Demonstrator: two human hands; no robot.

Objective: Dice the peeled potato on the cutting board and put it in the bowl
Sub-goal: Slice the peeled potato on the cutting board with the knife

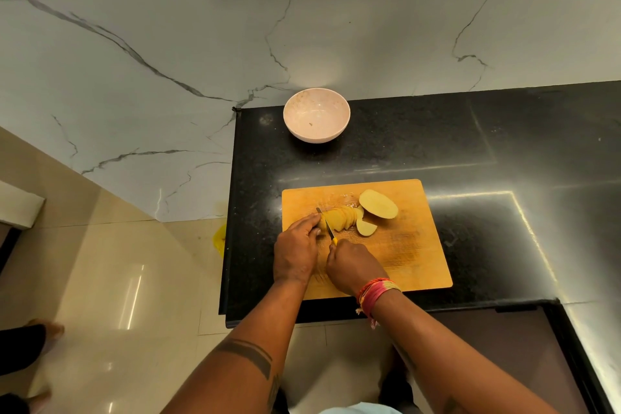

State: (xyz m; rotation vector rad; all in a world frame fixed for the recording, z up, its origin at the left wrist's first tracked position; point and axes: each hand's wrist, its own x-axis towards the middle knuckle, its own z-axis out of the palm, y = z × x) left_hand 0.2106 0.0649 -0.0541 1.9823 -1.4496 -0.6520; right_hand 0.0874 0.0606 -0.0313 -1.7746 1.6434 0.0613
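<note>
At far left lies a glossy beige tiled floor (111,265), meeting a white marble wall (168,53) veined in grey, which rises behind everything. A black speckled stone counter (470,151) with a polished sheen fills the middle and right. Near its back left corner stands a round, pale pink bowl (316,115), smooth and matte, nothing diced inside it. Nearer the front edge rests a rectangular wooden cutting board (413,245) with rounded corners and a scuffed, knife-marked face. The left hand (295,248) arches over the uncut end of a potato half, fingertips curled down and pressing it to the board. Just right of those fingers the knife (325,222), a slim blade on a yellow handle, stands in the potato; the right hand (353,265) is wrapped closed around that handle, bright threads banding its wrist. Fanned potato slices (342,218) lean rightward, with a small piece beside them and a flat oval potato half (378,204) cut-face up beyond.
</note>
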